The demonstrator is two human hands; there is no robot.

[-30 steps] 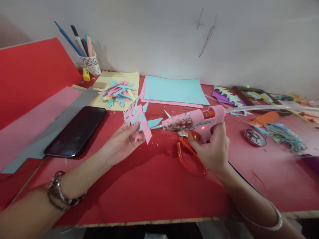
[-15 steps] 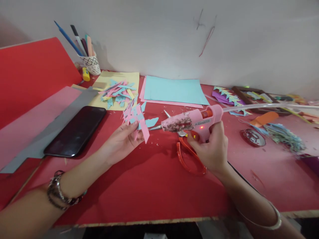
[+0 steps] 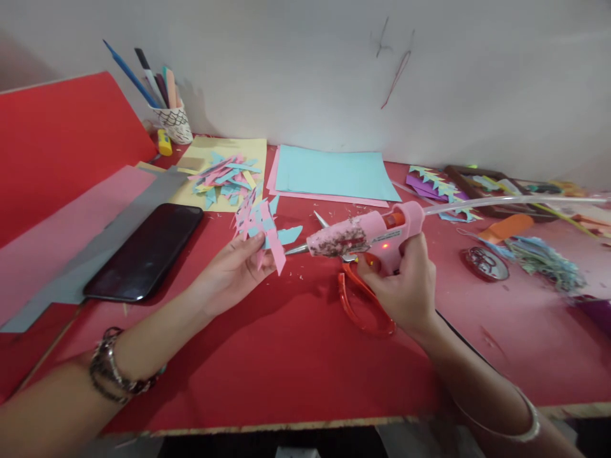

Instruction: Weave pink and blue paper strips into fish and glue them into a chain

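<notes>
Between the thumb and fingers of my left hand [image 3: 241,264] is a bundle of pink and light-blue paper strips [image 3: 262,226], joined in a zigzag chain. My right hand [image 3: 405,283] is wrapped round the handle of a pink glue gun [image 3: 348,236], its red light lit and a long clear glue stick [image 3: 477,205] sticking out behind. The nozzle points left at the strips; whether it touches them I cannot tell. Under the gun lie orange-handled scissors [image 3: 365,296], partly hidden by it and my hand.
Left lies a black phone [image 3: 146,251]. Behind are cut strips [image 3: 229,178] on yellow paper, blue sheets [image 3: 334,172] and a pen cup [image 3: 174,124]. A small round dish [image 3: 484,264], an orange piece [image 3: 506,227] and a fringed paper bundle [image 3: 544,261] sit on the right.
The glue gun has shifted very slightly left, its nozzle tip still beside the paper strips. My left hand and the strips stay almost where they were.
</notes>
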